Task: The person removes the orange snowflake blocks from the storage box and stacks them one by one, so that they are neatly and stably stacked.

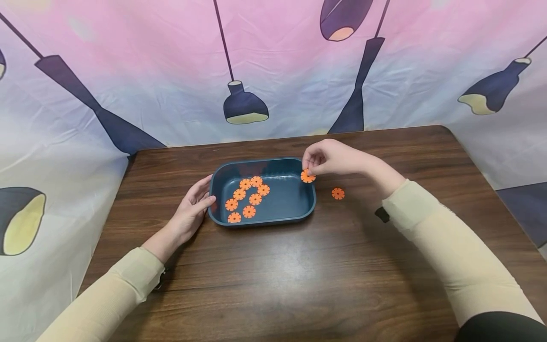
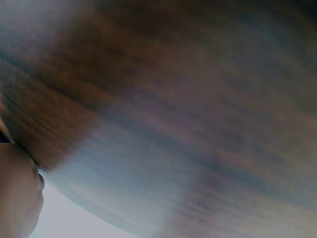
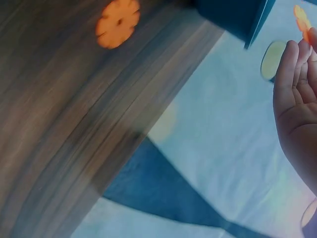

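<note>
Behind the table hangs a soft fabric (image 1: 290, 61), pink above and pale blue below, with shallow wrinkles and printed dark lamps (image 1: 245, 105) of rounded and pointed shapes. Its lower part meets the far edge of the table (image 1: 273, 280), which has a brown surface with dark wood grain, rounded at the far right corner and shining softly near the middle. On this table stands a dark blue tray (image 1: 286, 202), a smooth rectangle with rounded corners, low walls and a glossy inside. Eight flat orange discs (image 1: 249, 212) lie in its left half, in a bent line; each is round, with small notches cut in the border and a little hole at the centre. The left hand (image 1: 191, 209) grips the left end of the tray, the thumb on the rim and the other fingers along the outer wall. The right hand (image 1: 335, 157) pinches one more disc (image 1: 308, 176) of the same kind between the thumb and fingers, at the far right corner of the tray. Another loose disc (image 1: 338, 193) lies flat on the wood, to the right of the tray and apart from it. Both forearms wear cream sleeves (image 1: 442, 242), which look like stretchy cloth, folded at the wrists.
</note>
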Motion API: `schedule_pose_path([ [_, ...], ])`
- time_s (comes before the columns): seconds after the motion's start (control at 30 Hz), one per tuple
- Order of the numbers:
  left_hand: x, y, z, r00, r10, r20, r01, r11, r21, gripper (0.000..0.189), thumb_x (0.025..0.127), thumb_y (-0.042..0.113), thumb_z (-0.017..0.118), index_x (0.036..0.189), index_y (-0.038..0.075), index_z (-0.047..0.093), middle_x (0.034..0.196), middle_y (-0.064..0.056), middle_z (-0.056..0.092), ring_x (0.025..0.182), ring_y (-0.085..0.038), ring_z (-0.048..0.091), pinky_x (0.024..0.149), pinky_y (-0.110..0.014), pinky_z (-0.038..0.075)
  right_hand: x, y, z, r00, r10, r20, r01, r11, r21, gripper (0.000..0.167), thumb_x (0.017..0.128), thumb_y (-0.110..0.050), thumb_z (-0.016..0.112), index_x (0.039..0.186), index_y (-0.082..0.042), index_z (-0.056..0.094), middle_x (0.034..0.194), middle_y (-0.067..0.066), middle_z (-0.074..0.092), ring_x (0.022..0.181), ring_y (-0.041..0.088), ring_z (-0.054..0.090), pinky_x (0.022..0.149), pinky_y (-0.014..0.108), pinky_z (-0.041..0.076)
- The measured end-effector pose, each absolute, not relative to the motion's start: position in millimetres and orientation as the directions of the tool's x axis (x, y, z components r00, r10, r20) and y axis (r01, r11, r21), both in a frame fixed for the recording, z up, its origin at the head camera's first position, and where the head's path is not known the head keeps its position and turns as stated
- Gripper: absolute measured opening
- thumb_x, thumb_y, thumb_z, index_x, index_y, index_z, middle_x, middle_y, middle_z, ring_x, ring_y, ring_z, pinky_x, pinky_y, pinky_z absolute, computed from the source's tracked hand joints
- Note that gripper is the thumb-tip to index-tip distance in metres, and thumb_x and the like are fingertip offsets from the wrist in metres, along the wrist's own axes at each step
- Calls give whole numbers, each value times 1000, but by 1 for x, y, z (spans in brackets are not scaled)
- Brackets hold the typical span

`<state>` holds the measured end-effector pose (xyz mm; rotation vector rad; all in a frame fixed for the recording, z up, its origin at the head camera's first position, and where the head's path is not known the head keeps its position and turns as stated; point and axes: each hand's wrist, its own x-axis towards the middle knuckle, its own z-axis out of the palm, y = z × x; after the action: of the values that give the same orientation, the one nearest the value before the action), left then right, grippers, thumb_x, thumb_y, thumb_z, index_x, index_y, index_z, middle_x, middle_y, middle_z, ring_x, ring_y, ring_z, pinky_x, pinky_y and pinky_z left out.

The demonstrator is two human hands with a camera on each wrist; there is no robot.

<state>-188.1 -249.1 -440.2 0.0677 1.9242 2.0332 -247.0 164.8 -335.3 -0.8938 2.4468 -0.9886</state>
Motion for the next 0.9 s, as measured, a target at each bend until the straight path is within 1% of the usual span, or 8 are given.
schedule_pose_path([
  [0.1, -188, -249, -440, -942, 274, -195, -209, -23, 978, 61, 110, 12, 56, 166, 22, 33, 163, 3, 37, 151, -14, 32, 110, -11, 40, -246, 179, -338, -761, -640, -104, -379, 570, -729, 6, 98, -4, 69, 101, -7, 73, 93, 8, 73, 87, 22, 64, 81, 30, 55],
  [0.2, -187, -250, -440, -942, 274, -194, -207, -21, 978, 61, 111, 12, 56, 166, 22, 33, 161, 5, 39, 149, -12, 34, 110, -11, 41, -245, 192, -342, -780, -614, -120, -347, 584, -734, 6, 99, -3, 68, 103, -5, 73, 94, 9, 73, 86, 20, 64, 79, 27, 55],
  [0.3, -187, -250, -440, -942, 274, -194, -207, -21, 978, 61, 111, 12, 56, 166, 22, 33, 162, 4, 38, 150, -13, 33, 110, -11, 40, -245, 203, -350, -792, -596, -133, -322, 593, -738, 6, 98, -1, 68, 103, -3, 72, 94, 10, 74, 85, 20, 66, 78, 25, 55],
  [0.47, -187, -250, -441, -942, 273, -194, -208, -25, 978, 62, 111, 12, 56, 166, 22, 32, 164, 3, 37, 152, -14, 32, 110, -10, 40, -245, 219, -367, -798, -579, -168, -263, 586, -766, 7, 97, 1, 69, 103, 2, 71, 92, 12, 74, 83, 24, 68, 76, 26, 56],
  [0.7, -188, -250, -443, -943, 278, -184, -199, -26, 980, 60, 111, 12, 57, 166, 23, 34, 157, 9, 42, 149, -12, 35, 109, -11, 42, -243, 233, -388, -808, -542, -231, -198, 619, -760, 6, 98, 0, 69, 104, 2, 72, 91, 11, 73, 79, 11, 63, 74, 27, 54],
  [0.8, -189, -250, -443, -943, 280, -180, -194, -23, 981, 60, 111, 12, 57, 165, 23, 35, 157, 9, 42, 148, -11, 35, 109, -11, 42, -242, 236, -393, -800, -550, -240, -189, 611, -768, 7, 97, 1, 69, 104, 3, 72, 90, 11, 73, 78, 11, 63, 74, 28, 55],
  [0.9, -189, -250, -443, -943, 279, -184, -197, -17, 980, 60, 111, 13, 57, 166, 24, 34, 162, 5, 39, 150, -12, 33, 109, -11, 41, -241, 237, -396, -788, -565, -246, -184, 596, -782, 8, 97, 2, 70, 104, 4, 72, 90, 12, 72, 78, 12, 62, 73, 29, 55],
])
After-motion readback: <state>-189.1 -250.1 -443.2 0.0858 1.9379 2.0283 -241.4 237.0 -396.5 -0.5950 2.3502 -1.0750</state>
